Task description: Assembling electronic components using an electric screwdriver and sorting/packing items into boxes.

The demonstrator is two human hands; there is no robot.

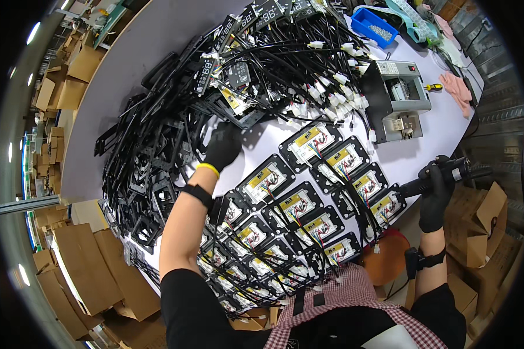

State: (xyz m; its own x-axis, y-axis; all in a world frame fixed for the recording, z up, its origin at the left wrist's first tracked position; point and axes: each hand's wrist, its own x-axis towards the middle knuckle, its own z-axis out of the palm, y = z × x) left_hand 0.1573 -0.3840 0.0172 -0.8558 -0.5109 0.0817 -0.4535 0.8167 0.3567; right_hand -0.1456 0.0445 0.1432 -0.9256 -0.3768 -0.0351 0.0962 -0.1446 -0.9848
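Frames [151,192] heaped black at the table's left, boards laid in rows at the near middle.
Left hand [221,148] reaches far over the heap, fingers curled down, grip hidden; best lift one frame clear of the cables [285,64]. Right hand [435,195], fist closed around a screwdriver [442,177], waits right.

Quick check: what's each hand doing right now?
Left hand: curled down on the black frames; whether it grips one cannot be told.
Right hand: closed around a black power screwdriver.

Black gloves [222,145] — yellow cuff; blue bin [374,26], pink cloth [459,90] — red-checked apron [355,291].
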